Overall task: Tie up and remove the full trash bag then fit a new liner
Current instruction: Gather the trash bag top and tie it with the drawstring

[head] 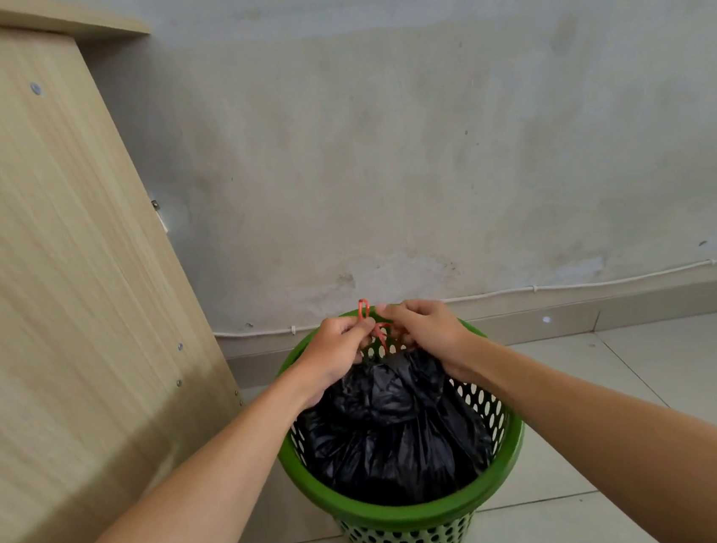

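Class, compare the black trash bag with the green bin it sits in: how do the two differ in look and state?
The black trash bag is soft, crinkled and glossy; the green bin is rigid and smooth-rimmed. The bag's skin looks unbroken, while the bin's wall is full of oval holes. The bag's neck is gathered where the left hand and right hand work its red drawstring; the bin's mouth stays open. Both look plastic.

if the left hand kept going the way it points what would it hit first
The left hand points up and right at the right hand, so it would likely meet that first, with the red tie between them. Depth is unclear.
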